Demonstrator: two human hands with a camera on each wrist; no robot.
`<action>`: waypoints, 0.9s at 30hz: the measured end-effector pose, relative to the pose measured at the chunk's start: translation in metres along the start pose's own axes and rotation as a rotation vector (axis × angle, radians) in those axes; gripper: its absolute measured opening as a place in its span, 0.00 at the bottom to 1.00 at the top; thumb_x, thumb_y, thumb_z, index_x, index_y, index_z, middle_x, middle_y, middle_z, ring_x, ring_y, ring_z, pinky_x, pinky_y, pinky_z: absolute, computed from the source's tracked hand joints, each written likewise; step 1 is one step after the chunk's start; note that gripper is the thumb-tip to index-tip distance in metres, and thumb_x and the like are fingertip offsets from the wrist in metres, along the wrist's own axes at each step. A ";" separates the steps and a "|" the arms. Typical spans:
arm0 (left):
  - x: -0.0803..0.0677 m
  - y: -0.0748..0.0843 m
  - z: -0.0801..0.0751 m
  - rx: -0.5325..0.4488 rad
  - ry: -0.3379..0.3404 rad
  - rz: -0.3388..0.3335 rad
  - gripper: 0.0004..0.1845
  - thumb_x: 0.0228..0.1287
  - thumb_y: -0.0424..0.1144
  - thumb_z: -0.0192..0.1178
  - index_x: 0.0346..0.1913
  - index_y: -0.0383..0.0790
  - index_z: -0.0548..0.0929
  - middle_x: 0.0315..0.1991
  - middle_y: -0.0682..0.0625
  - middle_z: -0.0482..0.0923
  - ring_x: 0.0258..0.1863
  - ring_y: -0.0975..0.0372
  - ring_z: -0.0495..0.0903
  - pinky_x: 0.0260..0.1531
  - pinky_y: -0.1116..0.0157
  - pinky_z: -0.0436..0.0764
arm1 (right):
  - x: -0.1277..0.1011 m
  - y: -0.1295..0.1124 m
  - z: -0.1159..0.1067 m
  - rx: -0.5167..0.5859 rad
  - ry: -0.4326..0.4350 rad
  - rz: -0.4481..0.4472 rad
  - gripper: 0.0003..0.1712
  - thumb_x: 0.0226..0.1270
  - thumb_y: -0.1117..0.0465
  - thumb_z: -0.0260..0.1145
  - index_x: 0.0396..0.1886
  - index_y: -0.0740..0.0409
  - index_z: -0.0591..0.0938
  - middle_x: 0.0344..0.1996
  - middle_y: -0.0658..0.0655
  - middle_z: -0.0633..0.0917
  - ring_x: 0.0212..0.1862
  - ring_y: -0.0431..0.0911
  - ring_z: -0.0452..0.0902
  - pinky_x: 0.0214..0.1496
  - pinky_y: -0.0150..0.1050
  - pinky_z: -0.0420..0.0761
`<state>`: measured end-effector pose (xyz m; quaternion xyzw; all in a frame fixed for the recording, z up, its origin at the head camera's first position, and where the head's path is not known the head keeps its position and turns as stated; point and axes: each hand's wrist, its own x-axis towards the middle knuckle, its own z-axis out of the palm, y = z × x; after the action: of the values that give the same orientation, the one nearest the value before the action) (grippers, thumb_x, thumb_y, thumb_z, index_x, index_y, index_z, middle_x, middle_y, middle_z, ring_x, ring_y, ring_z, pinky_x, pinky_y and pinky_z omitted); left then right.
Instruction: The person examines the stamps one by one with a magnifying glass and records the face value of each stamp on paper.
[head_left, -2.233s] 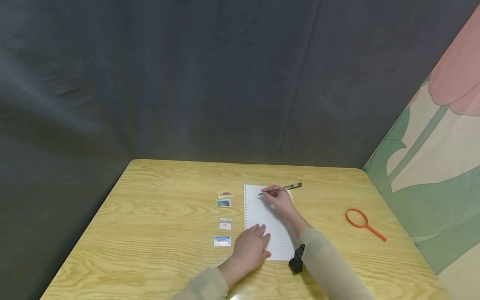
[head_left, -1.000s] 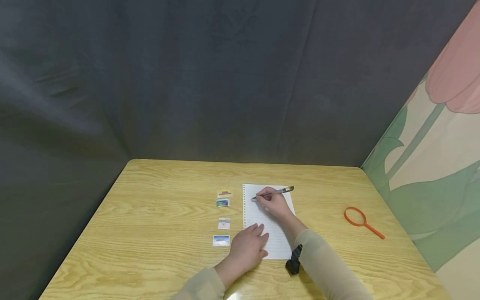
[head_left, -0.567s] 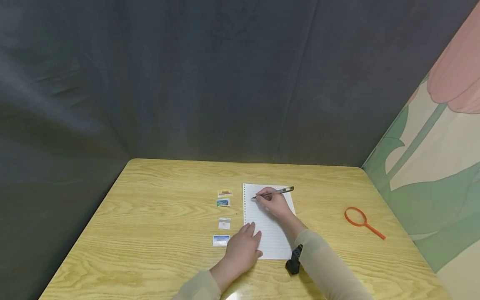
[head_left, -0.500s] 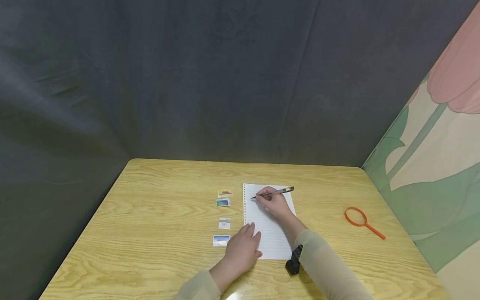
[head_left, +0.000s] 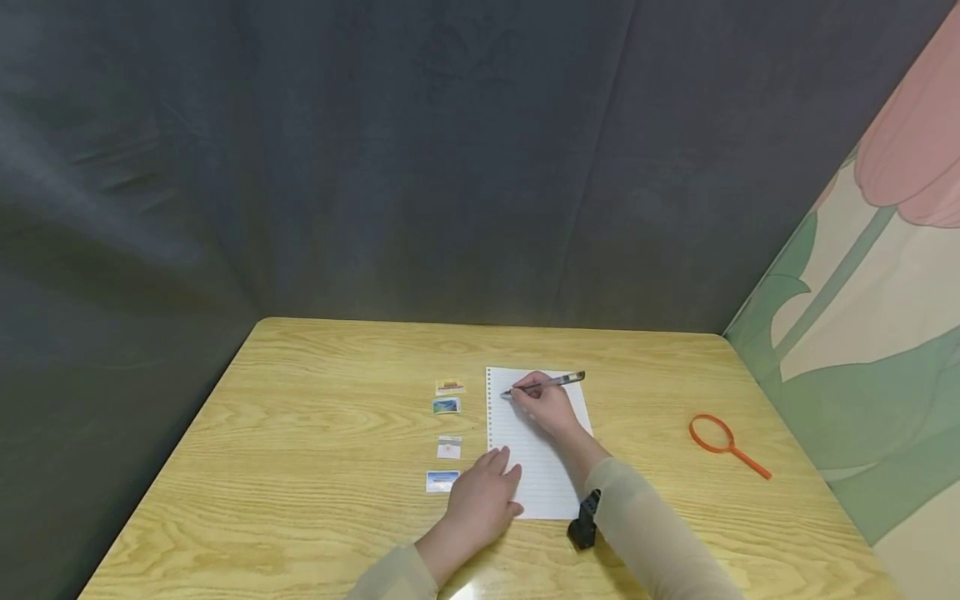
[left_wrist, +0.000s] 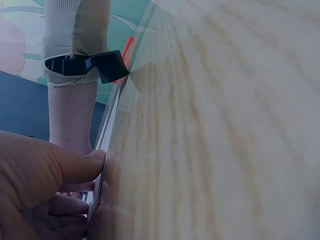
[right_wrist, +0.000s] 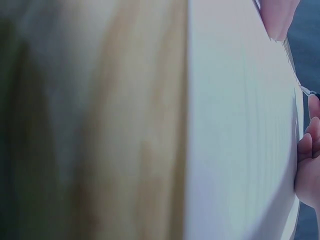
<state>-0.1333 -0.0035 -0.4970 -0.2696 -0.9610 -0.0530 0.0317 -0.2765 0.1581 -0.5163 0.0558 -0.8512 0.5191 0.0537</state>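
Observation:
A sheet of white lined paper (head_left: 543, 487), with punched holes along its left edge, lies on the table. My right hand (head_left: 551, 408) pinches a dark pen (head_left: 564, 379) between thumb and fingers, its tip at the upper left of the sheet. Any writing is too small to make out. Lower down, my left hand (head_left: 483, 497) lies with spread fingers on the left side of the paper. In the left wrist view, the left thumb (left_wrist: 82, 167) is against the sheet's edge. The right wrist view has the right hand (right_wrist: 310, 165) at its right edge, mostly cropped.
Left of the paper, several small stamp-like pictures form a column, from a yellow one (head_left: 450, 387) down to a blue one (head_left: 442, 481). An orange magnifying glass (head_left: 750, 464) lies at the right. A dark curtain (head_left: 450, 167) hangs behind the wooden table (head_left: 315, 467).
My right hand brought the pen left and slightly down, then shifted it slightly up the page. My left hand slid a little left along the paper. The small pictures and magnifying glass stayed put.

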 end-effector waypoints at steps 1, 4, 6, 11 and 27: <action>0.000 0.000 -0.001 -0.009 0.000 -0.001 0.30 0.57 0.56 0.69 0.61 0.46 0.82 0.66 0.44 0.73 0.65 0.54 0.72 0.58 0.62 0.76 | 0.000 0.000 0.000 0.001 0.003 0.004 0.03 0.60 0.67 0.71 0.33 0.61 0.84 0.29 0.53 0.84 0.27 0.41 0.74 0.26 0.28 0.72; -0.001 -0.001 -0.002 -0.025 0.003 -0.002 0.30 0.57 0.55 0.69 0.61 0.46 0.82 0.66 0.45 0.74 0.65 0.54 0.72 0.58 0.62 0.77 | 0.000 0.001 0.001 0.014 0.007 0.010 0.04 0.61 0.67 0.71 0.34 0.60 0.84 0.31 0.53 0.84 0.29 0.41 0.74 0.28 0.28 0.72; -0.001 -0.001 -0.002 -0.028 0.008 -0.001 0.30 0.57 0.55 0.69 0.60 0.46 0.82 0.65 0.45 0.74 0.65 0.54 0.72 0.58 0.62 0.77 | 0.000 0.001 0.001 0.025 0.008 0.003 0.04 0.61 0.68 0.71 0.35 0.61 0.84 0.32 0.54 0.84 0.30 0.41 0.75 0.30 0.28 0.73; -0.002 -0.003 -0.002 -0.042 0.024 0.007 0.29 0.57 0.55 0.69 0.60 0.45 0.83 0.65 0.44 0.74 0.64 0.54 0.72 0.59 0.62 0.76 | 0.000 0.001 0.003 0.030 0.012 -0.009 0.04 0.61 0.68 0.71 0.35 0.62 0.84 0.30 0.54 0.84 0.29 0.41 0.73 0.29 0.28 0.72; -0.002 -0.004 -0.002 -0.082 0.026 0.004 0.29 0.57 0.54 0.70 0.59 0.46 0.83 0.65 0.45 0.75 0.64 0.55 0.72 0.57 0.61 0.78 | -0.001 0.000 0.003 -0.037 0.012 0.006 0.04 0.61 0.66 0.71 0.34 0.59 0.84 0.27 0.50 0.83 0.27 0.41 0.72 0.29 0.30 0.72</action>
<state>-0.1338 -0.0080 -0.4951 -0.2719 -0.9570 -0.0959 0.0333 -0.2757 0.1557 -0.5179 0.0489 -0.8606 0.5035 0.0583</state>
